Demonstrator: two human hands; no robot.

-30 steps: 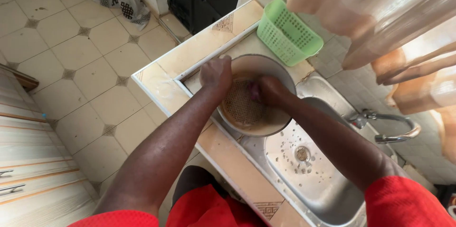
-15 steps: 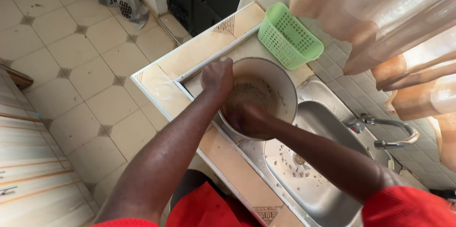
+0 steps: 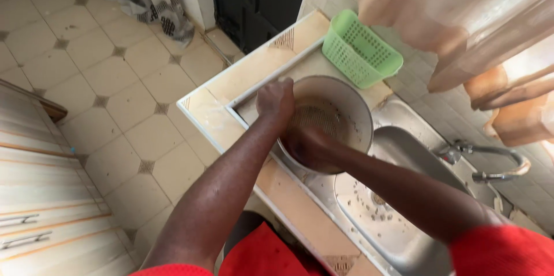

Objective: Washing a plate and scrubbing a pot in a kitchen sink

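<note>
The pot (image 3: pixel 332 123) sits on the steel drainboard of the tiled counter (image 3: pixel 231 91) — left hand (image 3: pixel 276 98) fingers curled over its rim, right hand (image 3: pixel 309 143) inside, finger state indeterminate. Green basket (image 3: pixel 360 49) behind; tiled floor (image 3: pixel 115 79) below.

My left hand (image 3: pixel 276 98) grips the near-left rim of the pot (image 3: pixel 352 100), which stands on the draining board just left of the sink basin (image 3: pixel 398 227), and my right hand (image 3: pixel 309 144) is down inside the pot, below and to the right of my left fingers. Beyond my fingers, past the far rim of the pot, the slotted basket (image 3: pixel 360 51) sits on the counter against the wall, under the curtain (image 3: pixel 461 16). The tap (image 3: pixel 485 157) stands well off to the right of both hands, behind the basin, and the tiled floor (image 3: pixel 104 91) lies to the left, below the counter edge (image 3: pixel 210 117)
</note>
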